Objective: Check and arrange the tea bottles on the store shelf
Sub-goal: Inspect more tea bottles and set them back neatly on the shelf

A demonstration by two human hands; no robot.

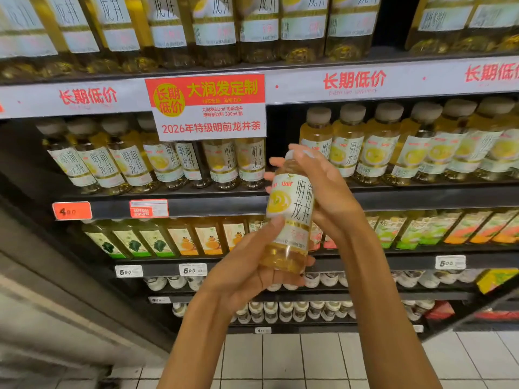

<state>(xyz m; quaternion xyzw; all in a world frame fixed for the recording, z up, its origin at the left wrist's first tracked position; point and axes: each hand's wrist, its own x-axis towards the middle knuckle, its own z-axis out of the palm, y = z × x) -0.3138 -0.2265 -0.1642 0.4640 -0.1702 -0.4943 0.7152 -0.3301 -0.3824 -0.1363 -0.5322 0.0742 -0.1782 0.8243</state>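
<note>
Shelving (393, 196) fills what you see, dark tiers running from the left edge to the right, with white tiled floor (280, 357) below. The top tier holds big tea bottles (216, 29) packed side by side, their lower halves showing. Under them, along that tier's front edge, runs a white strip with red characters, and a red and white promotion sign (207, 106) hangs over it left of centre. On the next tier down stand the small tea bottles, one group (157, 164) toward the left end behind the sign and a second row (393, 147) reaching to the right edge, grey caps up, labels facing you. A dark gap separates the two groups. Lower tiers carry juice cartons (196, 237) and small white-capped jars (295, 310). A red price tag (72, 210) sits on the front edge near the left end, with white tags on the edges below.

You hold one tea bottle (292, 209) upright in front of that gap, off the shelf, label toward you. Your left hand (247, 265) cups its base from below, fingers curled round the bottom and thumb pressed on the label. Your right hand (325, 192) wraps the upper part from the right side, fingers curled round the neck and cap.
</note>
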